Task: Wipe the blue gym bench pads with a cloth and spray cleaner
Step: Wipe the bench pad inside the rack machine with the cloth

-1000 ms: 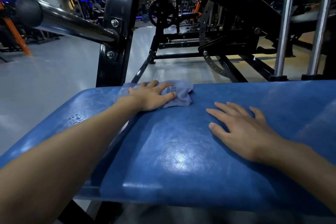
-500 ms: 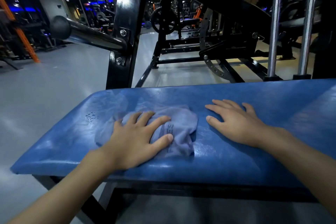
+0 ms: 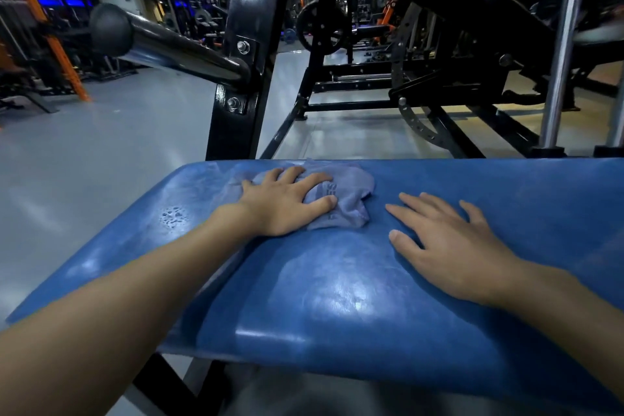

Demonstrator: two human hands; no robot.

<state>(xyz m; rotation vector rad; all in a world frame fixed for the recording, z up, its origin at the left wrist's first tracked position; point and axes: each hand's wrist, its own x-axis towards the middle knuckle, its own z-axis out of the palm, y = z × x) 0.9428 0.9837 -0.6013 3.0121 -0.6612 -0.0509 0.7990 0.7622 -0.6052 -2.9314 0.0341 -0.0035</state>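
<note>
The blue bench pad fills the lower half of the view, glossy and wet in streaks. A crumpled grey-blue cloth lies near the pad's far edge. My left hand presses flat on the cloth with fingers spread. To the right, my right hand rests palm down on the bare pad, fingers straight, holding nothing. Droplets of spray sit on the pad's left part. No spray bottle is in view.
A black steel upright with a chrome bar stands just beyond the pad's far left edge. Black machine frames and chrome guide rods lie behind. Grey gym floor spreads to the left.
My left hand has pushed the cloth from the pad's near side back toward its far edge. My right hand has stayed flat on the pad.
</note>
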